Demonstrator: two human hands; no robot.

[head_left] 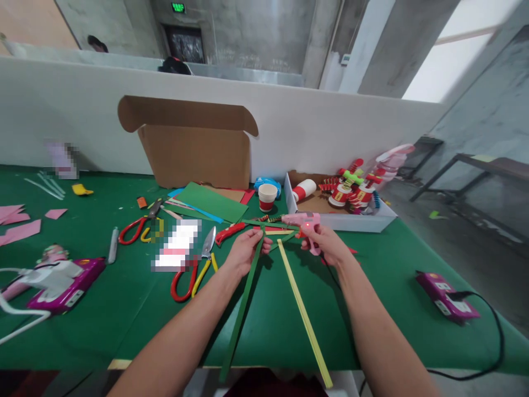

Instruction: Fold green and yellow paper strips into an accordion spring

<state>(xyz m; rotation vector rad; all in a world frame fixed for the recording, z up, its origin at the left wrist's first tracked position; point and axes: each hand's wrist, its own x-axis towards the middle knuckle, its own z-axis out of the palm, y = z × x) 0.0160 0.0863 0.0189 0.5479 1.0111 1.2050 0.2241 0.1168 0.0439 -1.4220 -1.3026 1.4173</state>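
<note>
My left hand [247,249] pinches a long green paper strip [243,309], whose lower end hangs past the table's front edge. In my right hand [328,246] is a pink glue gun [308,221] with a small red light on, its nozzle pointing left above the strip's upper end. Between my hands a pale yellow paper strip [303,311] runs toward me, its near end past the edge. More green and yellow strips cross just beyond my fingers; how they are joined I cannot make out. A red-handled utility knife [230,234] lies just left of them.
Red-and-yellow scissors [209,242] lie left of my left forearm, another pair [136,229] farther left. Behind are coloured paper sheets [210,201], a paper cup [266,197] and a white box [343,221] of crafts. Purple packs [444,298] with cables flank the green table [165,336].
</note>
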